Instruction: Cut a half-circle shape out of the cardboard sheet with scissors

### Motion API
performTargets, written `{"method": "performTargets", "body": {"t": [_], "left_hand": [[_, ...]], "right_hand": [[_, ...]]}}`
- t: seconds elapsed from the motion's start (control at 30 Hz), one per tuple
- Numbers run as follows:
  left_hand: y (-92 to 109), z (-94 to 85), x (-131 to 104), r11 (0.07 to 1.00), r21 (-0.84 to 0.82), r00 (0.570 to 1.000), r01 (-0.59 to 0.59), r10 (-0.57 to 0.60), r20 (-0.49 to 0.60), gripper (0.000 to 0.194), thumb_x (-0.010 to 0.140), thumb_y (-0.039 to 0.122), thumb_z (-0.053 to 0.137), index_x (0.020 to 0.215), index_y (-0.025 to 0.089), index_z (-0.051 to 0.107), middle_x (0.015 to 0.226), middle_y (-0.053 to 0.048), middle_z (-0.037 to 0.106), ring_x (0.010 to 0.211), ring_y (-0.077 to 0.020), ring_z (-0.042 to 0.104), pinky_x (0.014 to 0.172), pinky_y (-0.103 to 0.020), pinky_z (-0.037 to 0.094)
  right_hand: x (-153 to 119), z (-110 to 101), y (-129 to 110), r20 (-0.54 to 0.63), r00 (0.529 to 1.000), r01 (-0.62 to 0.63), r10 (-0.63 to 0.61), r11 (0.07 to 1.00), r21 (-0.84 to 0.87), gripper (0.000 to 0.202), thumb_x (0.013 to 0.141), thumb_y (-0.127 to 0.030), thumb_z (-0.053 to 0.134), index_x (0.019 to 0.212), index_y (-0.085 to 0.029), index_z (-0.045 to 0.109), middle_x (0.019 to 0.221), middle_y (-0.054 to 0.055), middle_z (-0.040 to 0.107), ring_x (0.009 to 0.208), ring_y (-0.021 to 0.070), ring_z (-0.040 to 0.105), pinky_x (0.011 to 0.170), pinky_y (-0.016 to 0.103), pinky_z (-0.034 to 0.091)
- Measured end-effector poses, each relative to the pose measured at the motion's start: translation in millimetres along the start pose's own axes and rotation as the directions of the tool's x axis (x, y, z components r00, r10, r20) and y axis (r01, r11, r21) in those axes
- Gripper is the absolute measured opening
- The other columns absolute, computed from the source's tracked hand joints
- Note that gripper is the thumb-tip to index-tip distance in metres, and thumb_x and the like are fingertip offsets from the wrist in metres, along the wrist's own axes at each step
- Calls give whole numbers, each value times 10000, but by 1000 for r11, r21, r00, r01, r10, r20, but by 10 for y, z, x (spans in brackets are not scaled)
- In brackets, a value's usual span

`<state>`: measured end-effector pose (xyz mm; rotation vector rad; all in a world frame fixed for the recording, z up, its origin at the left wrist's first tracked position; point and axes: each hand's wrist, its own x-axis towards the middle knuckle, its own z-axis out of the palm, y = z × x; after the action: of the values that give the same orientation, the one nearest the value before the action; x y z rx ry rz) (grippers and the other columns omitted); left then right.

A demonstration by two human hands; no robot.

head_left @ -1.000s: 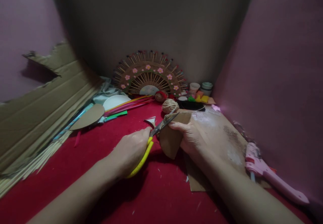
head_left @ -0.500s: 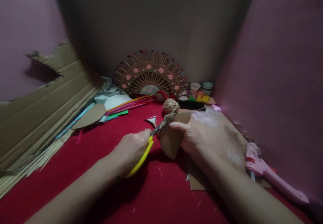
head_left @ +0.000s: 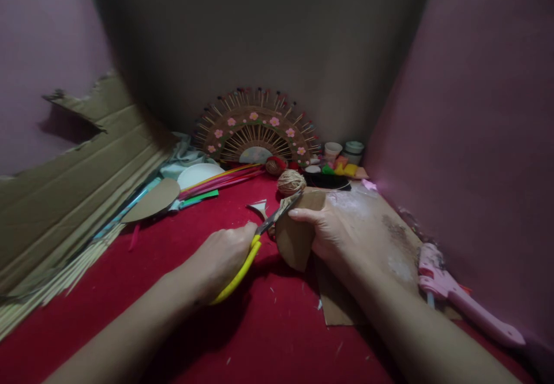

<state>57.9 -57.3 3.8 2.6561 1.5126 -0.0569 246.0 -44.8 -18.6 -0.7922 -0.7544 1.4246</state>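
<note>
My left hand [head_left: 227, 257] is closed around the yellow handles of a pair of scissors [head_left: 237, 280]. The dark blades point up and to the right, at the upper left edge of a brown cardboard piece [head_left: 295, 239] with a curved lower edge. My right hand [head_left: 335, 234] grips that piece from its right side, thumb lying on top; the other fingers are mostly hidden behind it. Just beyond the blade tips sits a ball of twine [head_left: 291, 182]. A narrow offcut near the blades looks partly cut from the cardboard.
On the red cloth [head_left: 277, 338] lie a cardboard sheet [head_left: 341, 306], a pink glue gun [head_left: 463, 297] at right and a cardboard shape [head_left: 156, 199] at left. A decorated fan [head_left: 255, 124] stands at the back. Corrugated cardboard [head_left: 78, 164] and thin sticks [head_left: 73, 268] line the left.
The scissor blades look slightly more closed on the cardboard edge, and the cardboard piece has turned a little. The whole view has shifted slightly. Both hands keep their hold.
</note>
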Motion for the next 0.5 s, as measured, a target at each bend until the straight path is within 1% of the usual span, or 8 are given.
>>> {"method": "performTargets", "body": {"t": [0.1,0.17,0.3,0.4,0.5], "left_hand": [[-32,42,27,989,-131,996,-72,65,-53,176,896,244,338,1008,193,464,862,-75,637,729,-212,615,635,-304,427],[-42,60,46,981,-177,994,-75,60,-86,201,908,266,327,1035,197,468,916,-82,631,772,-210,612,673,-313,443],[-38,79,62,984,-175,996,-41,26,-83,234,920,284,304,1050,188,473,917,-87,624,779,-219,608,679,-328,444],[-41,104,59,982,-179,994,-55,37,-100,236,918,279,305,1058,184,468,913,-88,623,798,-221,611,690,-326,444],[-54,130,54,983,-173,994,-63,46,-97,202,908,274,314,992,186,476,883,-84,623,735,-205,599,638,-304,429]], "right_hand": [[-2,5,15,38,999,16,-15,1000,-26,221,501,-100,747,695,-196,699,694,-16,721,627,161,627,697,328,496],[-4,2,33,43,999,19,-17,999,-49,244,490,-95,756,704,-198,699,706,-20,725,644,160,631,705,323,486],[-12,0,44,16,1000,-25,26,997,-70,306,472,-106,769,754,-203,703,727,-10,730,685,186,643,748,359,484],[-20,2,30,6,999,-37,38,996,-77,289,470,-114,768,740,-194,700,738,-3,729,686,188,641,759,369,487],[-28,0,21,11,998,-61,63,995,-84,290,480,-119,768,754,-192,703,748,1,730,679,188,641,761,375,486]]}}
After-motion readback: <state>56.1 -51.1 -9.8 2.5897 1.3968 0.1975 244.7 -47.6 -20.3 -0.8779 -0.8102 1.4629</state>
